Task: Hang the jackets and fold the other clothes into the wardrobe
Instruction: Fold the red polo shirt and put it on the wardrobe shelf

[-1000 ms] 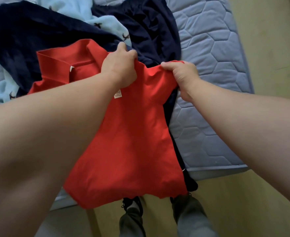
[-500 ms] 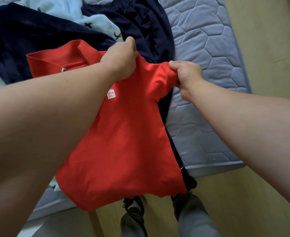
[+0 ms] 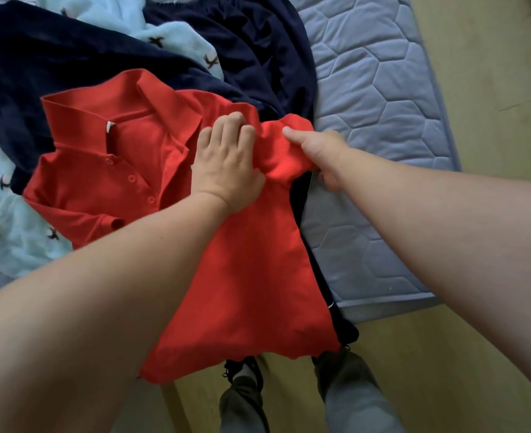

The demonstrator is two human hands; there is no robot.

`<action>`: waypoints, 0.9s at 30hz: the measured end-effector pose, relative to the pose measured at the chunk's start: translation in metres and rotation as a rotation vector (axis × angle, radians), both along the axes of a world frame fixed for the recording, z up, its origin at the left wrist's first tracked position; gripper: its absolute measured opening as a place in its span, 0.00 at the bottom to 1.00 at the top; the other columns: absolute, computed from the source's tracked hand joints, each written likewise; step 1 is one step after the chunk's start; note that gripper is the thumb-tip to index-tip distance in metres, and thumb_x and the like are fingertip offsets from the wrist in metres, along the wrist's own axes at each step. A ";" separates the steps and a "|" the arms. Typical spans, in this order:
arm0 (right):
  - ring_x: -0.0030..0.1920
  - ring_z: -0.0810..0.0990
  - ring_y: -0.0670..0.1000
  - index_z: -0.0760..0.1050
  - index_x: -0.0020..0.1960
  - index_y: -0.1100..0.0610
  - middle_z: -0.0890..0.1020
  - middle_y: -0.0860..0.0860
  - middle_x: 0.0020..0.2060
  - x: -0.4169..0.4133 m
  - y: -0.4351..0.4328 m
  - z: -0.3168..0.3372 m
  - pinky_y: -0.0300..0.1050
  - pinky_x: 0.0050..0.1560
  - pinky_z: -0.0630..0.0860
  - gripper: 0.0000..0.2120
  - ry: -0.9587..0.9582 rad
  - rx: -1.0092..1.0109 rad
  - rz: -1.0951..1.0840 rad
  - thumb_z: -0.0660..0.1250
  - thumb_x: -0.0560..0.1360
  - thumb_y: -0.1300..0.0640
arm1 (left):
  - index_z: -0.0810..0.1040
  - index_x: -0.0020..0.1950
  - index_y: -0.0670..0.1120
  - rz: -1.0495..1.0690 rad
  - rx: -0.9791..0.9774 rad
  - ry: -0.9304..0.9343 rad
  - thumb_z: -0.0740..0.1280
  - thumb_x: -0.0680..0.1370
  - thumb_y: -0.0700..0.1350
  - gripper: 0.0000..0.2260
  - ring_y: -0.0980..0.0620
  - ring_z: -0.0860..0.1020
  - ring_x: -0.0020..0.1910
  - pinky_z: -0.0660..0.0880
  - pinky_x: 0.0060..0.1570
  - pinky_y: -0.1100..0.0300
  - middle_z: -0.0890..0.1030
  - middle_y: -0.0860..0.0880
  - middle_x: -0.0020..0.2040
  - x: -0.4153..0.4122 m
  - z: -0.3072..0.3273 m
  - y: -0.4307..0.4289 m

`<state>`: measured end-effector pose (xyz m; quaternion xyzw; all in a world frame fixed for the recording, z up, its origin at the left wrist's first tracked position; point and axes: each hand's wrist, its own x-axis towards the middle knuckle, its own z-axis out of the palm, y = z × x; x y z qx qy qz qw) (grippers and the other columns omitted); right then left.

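Down at the near edge, above my shoes (image 3: 242, 368), the hem of the red shirt (image 3: 242, 270) hangs off the mattress (image 3: 383, 214) toward the floor (image 3: 476, 354). From there the shirt runs away from me and leftward, front up, so its long axis goes from the hem by my legs to the collar (image 3: 101, 110) at the far left.

Midway up lie both hands. My left hand (image 3: 226, 164) sits palm down on the shoulder, fingers bent with their tips dug into the cloth at the seam. Whether they nip a fold beneath I cannot tell from this angle. My right hand (image 3: 320, 154) is just beside it and clamped on the sleeve (image 3: 286, 151), thumb on top and the other fingers underneath.

That sleeve sticks out rightward, off the body and over dark cloth, and my right hand is the one on it. I judge the fold will carry it left across the chest toward the buttons (image 3: 131, 178), with my left hand pinning the shoulder as the hinge. The other sleeve (image 3: 101, 221) lies under my left forearm, so it waits.

Beyond the collar, navy clothes (image 3: 23, 73) and a pale blue fleece (image 3: 176, 35) are heaped under and behind the shirt. No wardrobe is in view.
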<state>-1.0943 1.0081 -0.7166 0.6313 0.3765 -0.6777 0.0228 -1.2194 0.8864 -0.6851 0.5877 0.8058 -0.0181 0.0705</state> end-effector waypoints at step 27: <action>0.56 0.77 0.61 0.68 0.64 0.55 0.74 0.53 0.55 -0.043 -0.119 0.054 0.54 0.55 0.75 0.19 0.200 0.763 1.094 0.63 0.77 0.49 | 0.80 0.53 0.38 0.936 0.235 -1.175 0.51 0.74 0.25 0.21 0.47 0.83 0.43 0.81 0.42 0.56 0.83 0.39 0.49 -0.073 0.048 0.021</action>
